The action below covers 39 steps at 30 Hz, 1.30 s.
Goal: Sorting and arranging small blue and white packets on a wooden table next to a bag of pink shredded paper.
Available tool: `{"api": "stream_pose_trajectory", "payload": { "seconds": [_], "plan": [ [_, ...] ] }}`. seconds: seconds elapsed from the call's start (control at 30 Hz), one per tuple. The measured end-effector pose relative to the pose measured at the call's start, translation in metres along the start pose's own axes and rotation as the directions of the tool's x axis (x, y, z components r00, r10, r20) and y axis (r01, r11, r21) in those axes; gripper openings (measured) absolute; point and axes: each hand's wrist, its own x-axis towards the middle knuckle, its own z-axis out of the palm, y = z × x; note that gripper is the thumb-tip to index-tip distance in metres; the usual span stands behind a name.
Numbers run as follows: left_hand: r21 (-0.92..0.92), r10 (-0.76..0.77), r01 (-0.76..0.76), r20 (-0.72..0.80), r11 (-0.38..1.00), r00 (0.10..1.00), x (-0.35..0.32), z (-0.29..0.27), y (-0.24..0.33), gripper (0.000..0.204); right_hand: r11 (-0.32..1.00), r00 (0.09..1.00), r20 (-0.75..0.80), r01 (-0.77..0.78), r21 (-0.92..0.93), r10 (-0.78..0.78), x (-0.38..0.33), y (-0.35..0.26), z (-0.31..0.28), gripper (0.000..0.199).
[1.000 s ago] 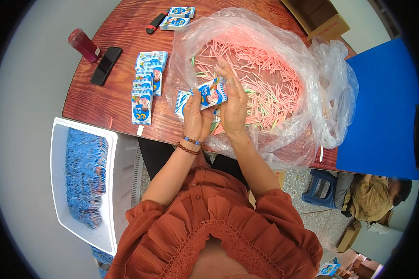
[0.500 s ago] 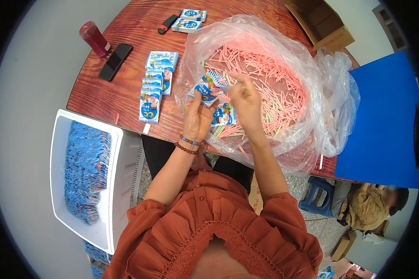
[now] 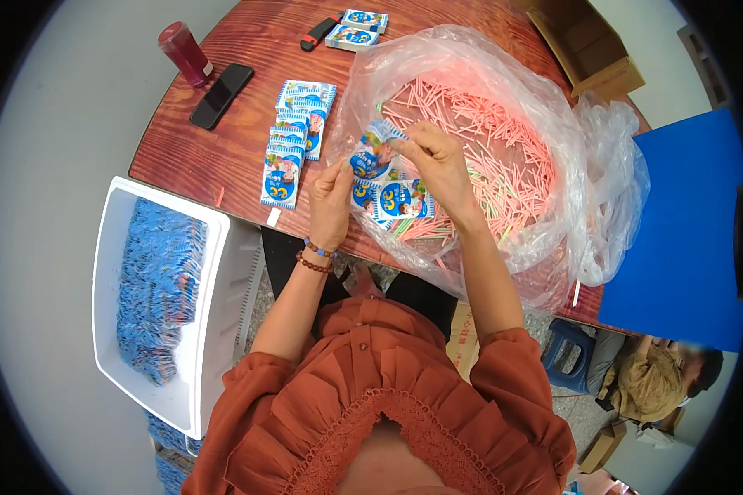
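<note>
A small blue-and-white packet is stretched between my two hands, blurred a little by motion. My left hand pinches its lower left edge. Thumb and fingers of my right hand grip its upper right end. More such packets lie just below it on the near side of a large clear plastic bag. Spread over that opened bag is a heap of thin pink and pale green sticks. Left of my hands, several packets overlap in a column on the table.
On the reddish wooden table are a phone, a red-filled bottle, a box cutter and two small packet stacks. A white bin of blue packets stands left. A cardboard box and blue board are right.
My right hand has closed on the packet's upper end, where its fingers were raised before. My left hand has shifted to the packet's lower edge. The packets beneath show more.
</note>
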Motion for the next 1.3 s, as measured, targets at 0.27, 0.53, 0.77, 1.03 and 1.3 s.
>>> {"api": "stream_pose_trajectory", "payload": {
  "seconds": [0.27,0.53,0.77,1.03,1.3],
  "plan": [
    [0.104,0.024,-0.024,0.000,0.994,1.000,0.000,0.009,0.044,0.024,0.961,0.969,0.179,-0.204,0.186,0.171,-0.002,0.004,0.013,0.015],
    [0.356,-0.022,0.023,-0.006,0.934,1.000,-0.012,-0.019,0.048,0.016,0.882,0.938,0.220,-0.331,0.336,0.269,0.002,0.013,0.061,0.016],
    [0.339,0.006,0.077,-0.237,0.938,0.972,-0.036,-0.046,0.057,0.016,0.816,0.918,0.299,-0.376,0.439,0.262,0.005,0.023,0.102,0.019],
    [0.391,0.092,0.028,-0.286,0.920,0.954,-0.045,-0.057,0.062,0.017,0.868,0.883,0.374,-0.403,0.290,0.284,0.010,0.029,0.119,0.020],
    [0.408,0.228,-0.149,-0.151,0.901,0.962,-0.049,-0.050,0.061,0.021,0.996,0.961,0.263,0.090,-0.012,-0.083,0.025,-0.022,0.081,0.010]
  ]
}}
